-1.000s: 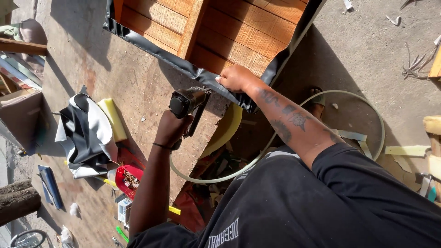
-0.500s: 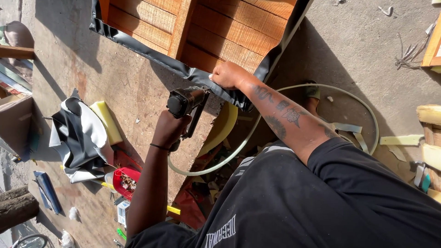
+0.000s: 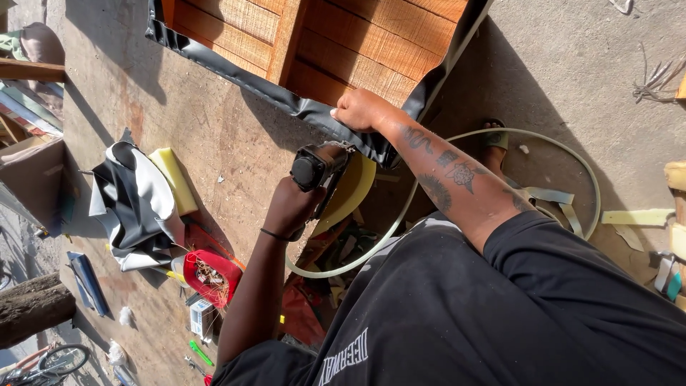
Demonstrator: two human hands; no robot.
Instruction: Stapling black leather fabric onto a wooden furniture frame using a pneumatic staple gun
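My left hand point(image 3: 289, 207) grips a black pneumatic staple gun point(image 3: 318, 168), its nose pointing at the edge of a black vinyl sheet point(image 3: 307, 111). The vinyl is wrapped around a wooden slatted frame point(image 3: 357, 43) lying on the brown board floor. My right hand point(image 3: 361, 109), on a tattooed forearm, presses the vinyl edge down on the frame just above the gun. A pale green air hose point(image 3: 572, 161) loops from under the gun around to the right.
A folded black and white vinyl scrap point(image 3: 132, 204) and a yellow foam block point(image 3: 175, 179) lie at left. A red dish of small fasteners point(image 3: 211, 275) sits below them. A sandalled foot point(image 3: 493, 139) stands inside the hose loop. Foam strips point(image 3: 636, 214) lie at right.
The view has shifted slightly. Both hands stay in nearly the same place on the vinyl edge, the gun still held close under the right hand.
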